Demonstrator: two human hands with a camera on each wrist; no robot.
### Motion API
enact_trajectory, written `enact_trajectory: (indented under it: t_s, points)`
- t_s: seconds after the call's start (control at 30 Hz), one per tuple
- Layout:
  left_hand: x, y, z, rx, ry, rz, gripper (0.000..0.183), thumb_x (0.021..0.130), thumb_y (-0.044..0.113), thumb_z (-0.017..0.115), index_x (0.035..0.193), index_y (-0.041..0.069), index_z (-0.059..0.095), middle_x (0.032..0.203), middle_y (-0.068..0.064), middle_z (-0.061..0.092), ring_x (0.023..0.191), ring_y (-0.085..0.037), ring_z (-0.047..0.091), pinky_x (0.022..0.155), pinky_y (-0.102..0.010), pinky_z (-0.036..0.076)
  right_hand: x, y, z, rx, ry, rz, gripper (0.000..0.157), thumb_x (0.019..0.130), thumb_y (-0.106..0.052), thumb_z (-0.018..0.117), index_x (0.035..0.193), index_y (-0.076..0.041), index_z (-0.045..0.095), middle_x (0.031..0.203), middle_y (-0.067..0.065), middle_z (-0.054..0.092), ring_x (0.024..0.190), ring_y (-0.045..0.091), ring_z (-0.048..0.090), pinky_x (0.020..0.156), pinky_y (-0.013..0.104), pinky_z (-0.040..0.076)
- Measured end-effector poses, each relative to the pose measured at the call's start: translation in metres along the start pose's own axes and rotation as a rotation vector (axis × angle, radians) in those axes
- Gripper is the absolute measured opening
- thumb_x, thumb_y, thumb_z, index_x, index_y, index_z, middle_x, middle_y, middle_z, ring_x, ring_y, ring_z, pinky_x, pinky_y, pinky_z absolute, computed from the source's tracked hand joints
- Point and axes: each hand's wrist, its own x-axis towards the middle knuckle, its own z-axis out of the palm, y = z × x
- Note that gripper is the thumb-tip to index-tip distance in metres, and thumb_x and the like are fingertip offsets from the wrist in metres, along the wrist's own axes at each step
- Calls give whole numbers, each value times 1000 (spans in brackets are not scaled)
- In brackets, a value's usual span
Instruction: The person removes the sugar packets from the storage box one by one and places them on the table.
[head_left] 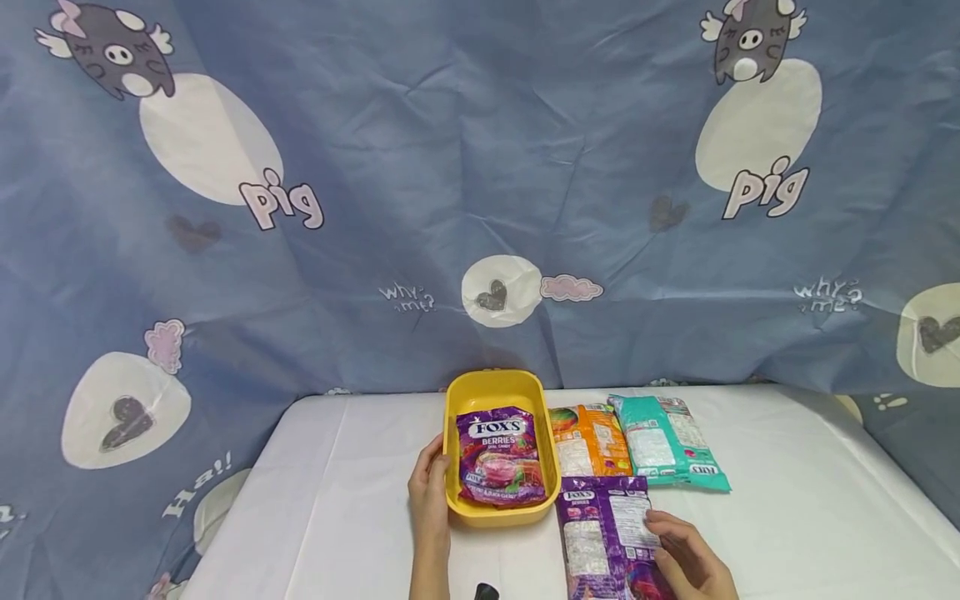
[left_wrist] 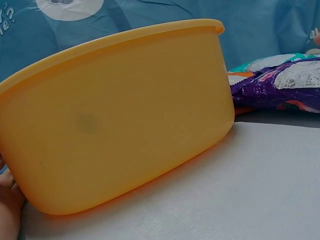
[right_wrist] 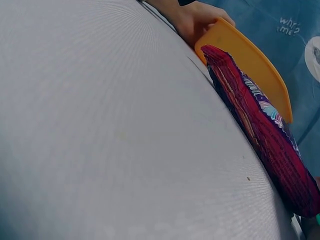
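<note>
A yellow plastic bin (head_left: pixel 552 467) stands on the white surface. Inside it lies a purple FOX'S Berries candy bag (head_left: pixel 498 457), printed front up. My left hand (head_left: pixel 430 483) holds the bin by its left side, fingertips at the rim. To the right of the bin, a second purple FOX'S bag (head_left: pixel 611 533) lies back side up. My right hand (head_left: pixel 693 558) is at this bag's right edge, its fingers loosely bent and overlapping the bag in the head view. The right wrist view shows the bag's crimped end (right_wrist: pixel 250 120) side on, with the bin (right_wrist: pixel 250 55) behind it.
Behind the second purple bag, an orange candy bag (head_left: pixel 592 440) lies against the bin's right side. A teal candy bag (head_left: pixel 669 442) sits to the right of it. A blue patterned curtain (head_left: pixel 375 208) hangs along the back edge. A small black object (head_left: pixel 486 592) shows at the bottom.
</note>
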Motion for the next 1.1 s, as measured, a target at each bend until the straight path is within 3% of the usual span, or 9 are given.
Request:
enact_trajectory:
  t_s: [0.13, 0.27, 0.47, 0.6, 0.7, 0.9, 1.1]
  points:
    - [0, 2, 0, 4, 2, 7, 36, 94, 19, 47, 129, 21, 56, 138, 0, 53, 130, -16, 47, 110, -34, 39, -2, -4, 4, 0, 0, 42, 23, 95, -17, 55, 113, -3, 58, 119, -3, 58, 109, -11, 52, 93, 1, 40]
    - [0, 2, 0, 5, 5, -1, 37, 94, 19, 47, 130, 20, 56, 139, -2, 53, 131, -18, 46, 111, -36, 38, -3, -4, 6, 1, -8, 60, 23, 96, -23, 54, 110, -5, 59, 118, -1, 59, 111, -7, 53, 94, 2, 40]
    - [2, 2, 2, 1, -18, -8, 38, 95, 22, 48, 132, 21, 54, 142, -3, 50, 133, -21, 44, 112, -37, 37, -3, -7, 4, -95, 30, 23, 20, 97, -22, 52, 109, -8, 59, 116, -1, 60, 107, -15, 50, 91, 1, 41]
    - [1, 2, 1, -7, -17, -7, 37, 95, 22, 48, 132, 21, 54, 142, -3, 50, 133, -20, 44, 112, -37, 37, -2, -15, 3, -121, 45, -42, 17, 96, -14, 53, 108, -6, 60, 115, 2, 61, 108, -8, 53, 91, 0, 38]
    - [0, 2, 0, -13, -12, -6, 37, 95, 22, 48, 131, 21, 54, 141, -2, 50, 133, -20, 44, 112, -37, 37, 1, -21, 3, -102, 26, -91, 17, 95, -11, 54, 109, -5, 60, 117, 3, 61, 111, -3, 53, 92, 0, 38]
    - [-2, 2, -1, -8, -24, -13, 39, 96, 24, 46, 135, 21, 51, 144, -3, 47, 136, -21, 41, 114, -39, 35, 12, -27, 8, 2, -15, -199, 18, 95, -2, 51, 110, 2, 57, 115, 4, 60, 110, -6, 53, 91, 4, 43]
    - [-2, 3, -1, -9, -26, -9, 40, 96, 25, 47, 135, 21, 51, 145, -3, 46, 136, -22, 40, 114, -40, 34, 23, -32, 15, 122, -133, -232, 19, 95, 0, 47, 113, 3, 55, 120, 2, 58, 113, -4, 53, 92, 7, 46]
